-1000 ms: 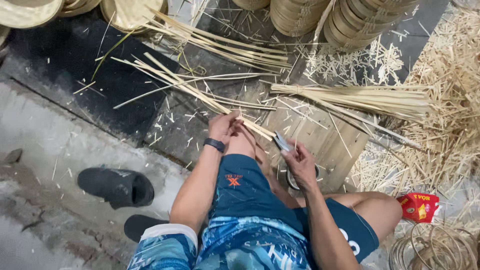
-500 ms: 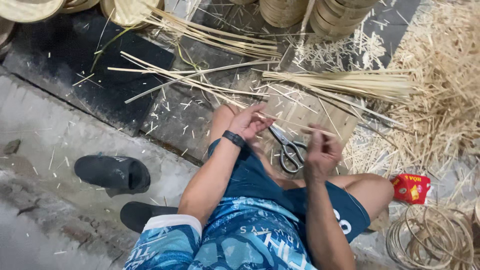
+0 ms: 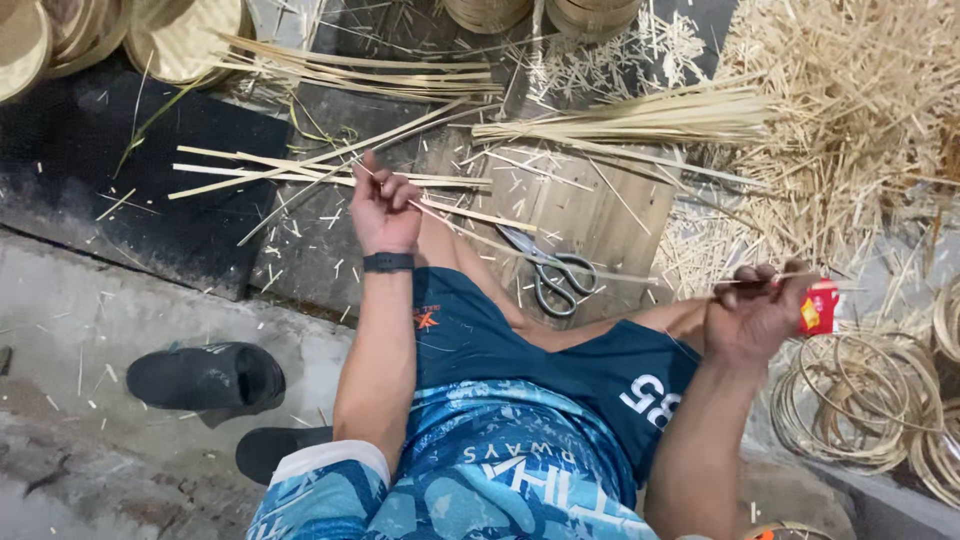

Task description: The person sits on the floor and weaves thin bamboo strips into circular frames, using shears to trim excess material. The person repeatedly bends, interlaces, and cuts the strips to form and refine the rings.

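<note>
Pale bamboo splinters are littering the concrete floor (image 3: 80,320). Left hand (image 3: 385,210) and right hand (image 3: 750,310) are pinching opposite ends of a thin strip (image 3: 560,255), stretching above steel scissors (image 3: 550,272) on a wooden board (image 3: 610,205).

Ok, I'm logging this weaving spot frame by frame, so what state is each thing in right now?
Left hand: raised, shut on one end of the strip.
Right hand: shut on the other end of the strip.
Strip: thin, stretched between both hands.
Scissors: lying on the board, unheld, blades closed.
Board: flat, littered with offcuts.
Bundle: lying on the ground.
Hoops: stacked flat.
Sandals: off, on the floor.
</note>
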